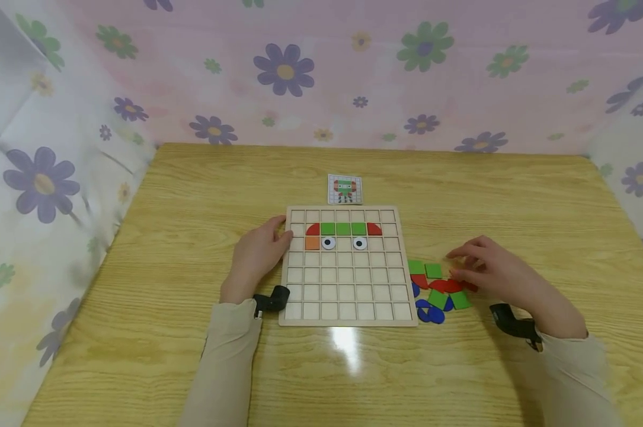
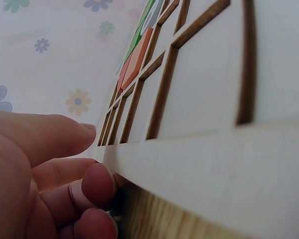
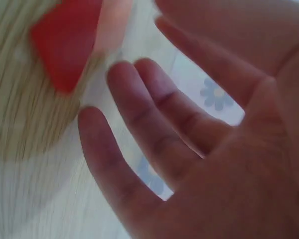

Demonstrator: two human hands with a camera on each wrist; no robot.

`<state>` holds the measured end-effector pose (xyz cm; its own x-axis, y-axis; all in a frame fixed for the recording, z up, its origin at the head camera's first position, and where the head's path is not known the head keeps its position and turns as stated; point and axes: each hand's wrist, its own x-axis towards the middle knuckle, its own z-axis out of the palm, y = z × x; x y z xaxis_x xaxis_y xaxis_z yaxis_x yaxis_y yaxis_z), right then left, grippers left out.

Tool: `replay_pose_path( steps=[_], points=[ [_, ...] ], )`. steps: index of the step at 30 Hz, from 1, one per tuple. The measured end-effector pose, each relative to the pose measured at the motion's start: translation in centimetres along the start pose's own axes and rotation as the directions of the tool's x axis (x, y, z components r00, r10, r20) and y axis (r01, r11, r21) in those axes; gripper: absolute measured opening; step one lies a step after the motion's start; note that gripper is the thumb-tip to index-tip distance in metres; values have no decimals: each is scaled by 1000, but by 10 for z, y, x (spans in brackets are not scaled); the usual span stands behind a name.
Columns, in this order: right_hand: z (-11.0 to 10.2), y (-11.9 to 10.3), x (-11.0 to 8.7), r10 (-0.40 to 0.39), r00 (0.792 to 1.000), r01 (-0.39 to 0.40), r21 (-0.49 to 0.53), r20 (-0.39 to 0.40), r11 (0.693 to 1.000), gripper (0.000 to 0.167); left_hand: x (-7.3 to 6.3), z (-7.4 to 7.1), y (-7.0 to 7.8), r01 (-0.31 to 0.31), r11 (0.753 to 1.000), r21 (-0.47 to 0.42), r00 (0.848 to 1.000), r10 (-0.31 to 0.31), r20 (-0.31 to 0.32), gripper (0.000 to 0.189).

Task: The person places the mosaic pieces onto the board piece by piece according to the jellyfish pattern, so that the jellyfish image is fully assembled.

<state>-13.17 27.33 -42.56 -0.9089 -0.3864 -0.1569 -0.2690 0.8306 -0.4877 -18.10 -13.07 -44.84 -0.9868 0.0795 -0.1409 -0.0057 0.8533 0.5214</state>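
A wooden grid board [image 1: 348, 293] lies on the table. Set in its cells are three green squares [image 1: 343, 229], two red quarter-round pieces [image 1: 374, 229], an orange square [image 1: 312, 243] and two eye discs [image 1: 328, 242]. My left hand [image 1: 259, 252] holds the board's left edge, thumb at the upper edge and the other fingers curled against the side. To the right of the board, my right hand [image 1: 492, 270] hovers over loose pieces with its fingers spread and loosely bent. A red piece [image 3: 67, 42] and an orange piece [image 3: 112, 25] show past its fingertips in the right wrist view.
A small picture card [image 1: 345, 190] lies just behind the board. Loose green squares [image 1: 433, 271], red pieces [image 1: 442, 286] and blue rounded pieces [image 1: 435, 315] lie in a pile against the board's right edge. Flowered cloth [image 1: 321, 71] hangs behind the table.
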Motion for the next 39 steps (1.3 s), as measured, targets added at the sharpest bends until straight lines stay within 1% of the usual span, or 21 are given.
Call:
replay_pose_path(
  steps=[2,5,10,12,14,17,19,22,25,28,31,36,39],
  points=[
    [-2,5,-3,-15,1000,15,-3,19,1000,26,0,0,0,0,1000,1,1000,0,3,49],
    [-2,10,-5,-16,999,17,-27,30,999,25,0,0,1,1,1000,2,1000,-1,4,49],
    [2,12,-1,-6,1000,6,-63,6,998,24,1,-1,0,3,1000,9,1000,-3,3,49],
    [3,12,2,14,1000,-14,-63,7,998,24,1,-1,0,4,1000,9,1000,-4,3,49],
    [4,11,4,45,999,-44,-46,16,998,23,1,-2,0,4,1000,9,1000,-4,2,49],
    [6,9,6,87,995,-88,26,41,996,21,1,-2,0,4,1000,8,1000,-4,2,49],
    [6,8,7,104,994,-106,56,38,993,20,0,-2,0,4,1000,8,1000,-4,3,49],
    [7,8,8,123,992,-124,61,17,990,20,1,-1,0,5,1000,8,1000,-5,5,49],
    [7,9,8,123,992,-122,44,-18,991,23,1,-1,0,6,1000,9,1000,-7,7,49],
    [7,6,10,103,993,-100,41,-64,994,25,2,0,0,11,1000,10,1000,-11,6,49],
    [8,-1,15,75,992,-72,32,-102,997,26,2,0,0,6,1000,12,1000,-7,5,48],
    [10,-19,30,57,994,-54,33,-90,998,29,0,-1,0,-8,1000,21,1000,8,-2,46],
    [13,-29,39,35,996,-33,34,-83,999,27,0,-2,1,-4,1000,24,1000,4,0,45]
  ],
)
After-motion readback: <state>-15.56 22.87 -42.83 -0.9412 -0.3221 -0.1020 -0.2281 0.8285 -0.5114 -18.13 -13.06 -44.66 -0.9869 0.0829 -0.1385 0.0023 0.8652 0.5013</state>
